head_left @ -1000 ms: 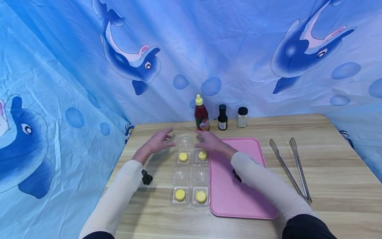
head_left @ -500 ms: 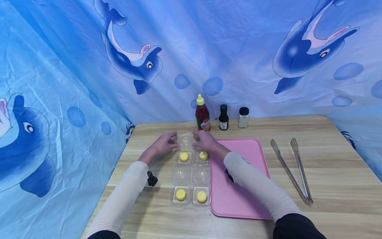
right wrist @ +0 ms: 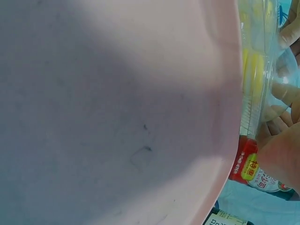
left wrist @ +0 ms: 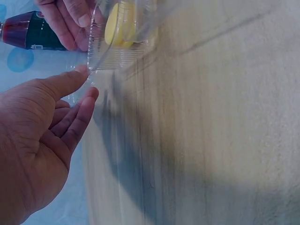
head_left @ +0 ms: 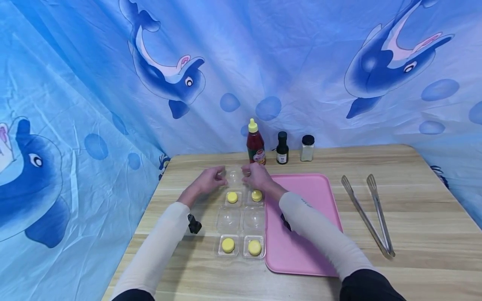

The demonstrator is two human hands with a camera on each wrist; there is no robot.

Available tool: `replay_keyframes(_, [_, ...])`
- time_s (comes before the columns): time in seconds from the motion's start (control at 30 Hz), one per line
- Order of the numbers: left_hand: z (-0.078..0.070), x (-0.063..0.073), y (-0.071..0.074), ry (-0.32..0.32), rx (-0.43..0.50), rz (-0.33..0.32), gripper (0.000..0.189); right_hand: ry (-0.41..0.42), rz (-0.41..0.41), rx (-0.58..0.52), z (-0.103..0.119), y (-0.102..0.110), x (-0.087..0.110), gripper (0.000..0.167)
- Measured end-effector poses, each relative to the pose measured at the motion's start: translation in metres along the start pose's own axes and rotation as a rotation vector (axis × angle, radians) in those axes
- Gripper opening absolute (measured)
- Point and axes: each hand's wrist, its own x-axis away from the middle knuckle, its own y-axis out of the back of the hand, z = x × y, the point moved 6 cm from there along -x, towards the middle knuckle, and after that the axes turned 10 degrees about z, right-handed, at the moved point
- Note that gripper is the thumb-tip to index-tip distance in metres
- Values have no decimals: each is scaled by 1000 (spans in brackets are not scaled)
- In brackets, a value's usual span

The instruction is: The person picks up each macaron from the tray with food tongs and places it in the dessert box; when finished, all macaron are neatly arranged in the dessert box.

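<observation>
My left hand (head_left: 208,180) and right hand (head_left: 257,175) pinch opposite sides of a raised clear domed lid (head_left: 234,176), part of the back-left plastic box. That box's base holds a yellow macaron (head_left: 232,197). In the left wrist view, my left hand (left wrist: 42,126) has its thumb and fingers at the clear plastic's edge. Fingers of my right hand (right wrist: 283,145) overlap the clear dome in the right wrist view. Beside it, another macaron (head_left: 256,195) sits in a box with a glint over it. Two front boxes, lids folded back, hold macarons (head_left: 227,245) too.
A pink tray (head_left: 297,242) lies right of the boxes, under my right forearm. Metal tongs (head_left: 370,217) rest spread farther right. Along the back stand a red sauce bottle (head_left: 256,144), a small dark bottle (head_left: 282,148) and a black-capped jar (head_left: 307,151). A dolphin-print curtain hangs behind.
Both hands have moved inward from either side and now hold the back-left box's lid between them. The macarons, tray and tongs keep their places.
</observation>
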Motion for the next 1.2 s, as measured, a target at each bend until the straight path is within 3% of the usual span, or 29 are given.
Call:
replay_keyframes(0.17, [-4,1,3,-3,51,-25,89,16,-26,-77,2,2,1,48])
replay_keyframes(0.47, [-9,10,14,-86,33,-97,93,49,-53,-218,13,5,9,48])
replay_keyframes(0.67, [-17,17,21,-170,-8,-140,90,64,-152,-279,19,13,17,29])
replay_keyframes(0.83, [-26,20,20,-225,-27,-138,89,39,-208,-394,19,20,23,21])
replay_keyframes(1.0, [-35,23,18,-276,-86,-150,90,-10,-190,-485,19,21,28,26])
replay_keyframes(1.2, [-43,30,14,-353,-154,-166,80,-37,-197,-571,17,21,32,15])
